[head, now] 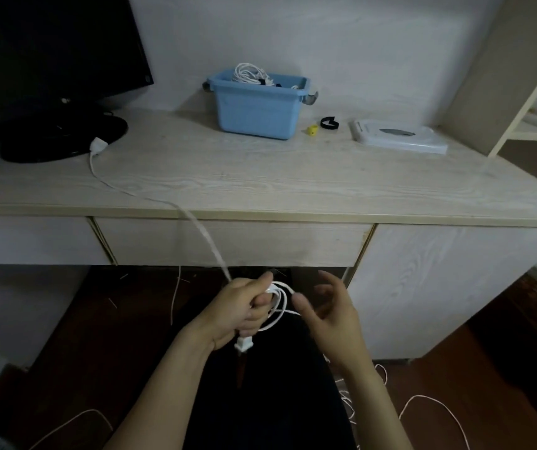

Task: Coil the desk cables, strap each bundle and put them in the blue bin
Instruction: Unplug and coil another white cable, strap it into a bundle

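Gripping a few small loops of white cable (pixel 278 303), the left hand (pixel 237 311) has its fingers curled round them, with a white plug (pixel 243 345) poking out below the fist. Right hand (pixel 328 306) sits just beside at 3 o'clock, fingers loosely spread, holding nothing, fingertips near the loops. From the fist the cable runs up toward 11 o'clock onto the surface (pixel 260 183), ending at a white connector (pixel 99 146) by the monitor base (pixel 62 138). Blue bin (pixel 257 105) is at 12 o'clock on the far side, already with a strapped white bundle (pixel 250 74) in it. Black strap (pixel 329 123) and a small yellow thing (pixel 312 129) lie just right of it.
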A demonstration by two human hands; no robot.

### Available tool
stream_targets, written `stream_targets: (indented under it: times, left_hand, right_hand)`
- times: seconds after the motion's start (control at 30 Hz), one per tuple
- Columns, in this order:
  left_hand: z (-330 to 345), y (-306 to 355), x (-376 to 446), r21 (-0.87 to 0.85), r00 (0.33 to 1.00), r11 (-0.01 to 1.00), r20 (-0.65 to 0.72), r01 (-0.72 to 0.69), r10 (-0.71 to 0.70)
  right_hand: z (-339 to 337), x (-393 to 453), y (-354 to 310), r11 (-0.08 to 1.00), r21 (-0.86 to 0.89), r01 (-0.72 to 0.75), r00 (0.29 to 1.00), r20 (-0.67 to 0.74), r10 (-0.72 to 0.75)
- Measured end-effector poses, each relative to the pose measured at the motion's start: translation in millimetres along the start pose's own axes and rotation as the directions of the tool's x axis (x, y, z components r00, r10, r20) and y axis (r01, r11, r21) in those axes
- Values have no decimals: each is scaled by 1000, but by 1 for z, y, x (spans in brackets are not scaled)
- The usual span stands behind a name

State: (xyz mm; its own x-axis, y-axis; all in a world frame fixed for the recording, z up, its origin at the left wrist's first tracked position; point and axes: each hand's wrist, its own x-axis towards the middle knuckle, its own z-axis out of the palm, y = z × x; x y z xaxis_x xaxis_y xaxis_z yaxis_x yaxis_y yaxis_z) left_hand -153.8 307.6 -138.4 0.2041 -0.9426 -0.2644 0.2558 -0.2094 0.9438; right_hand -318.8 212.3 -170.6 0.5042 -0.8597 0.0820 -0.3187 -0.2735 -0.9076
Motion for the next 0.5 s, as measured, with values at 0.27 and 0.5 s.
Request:
stream_targets:
  times: [0.27, 0.5]
  left_hand:
    - [-2, 3, -2, -267, 999, 964, -25, 16, -23]
    - [5, 8, -1, -673, 999, 738, -17, -47, 48]
  right_hand:
    - [11, 3, -19, 966, 256, 17, 966, 245, -82]
    - [20, -3, -24, 912, 400, -93, 952, 304, -36]
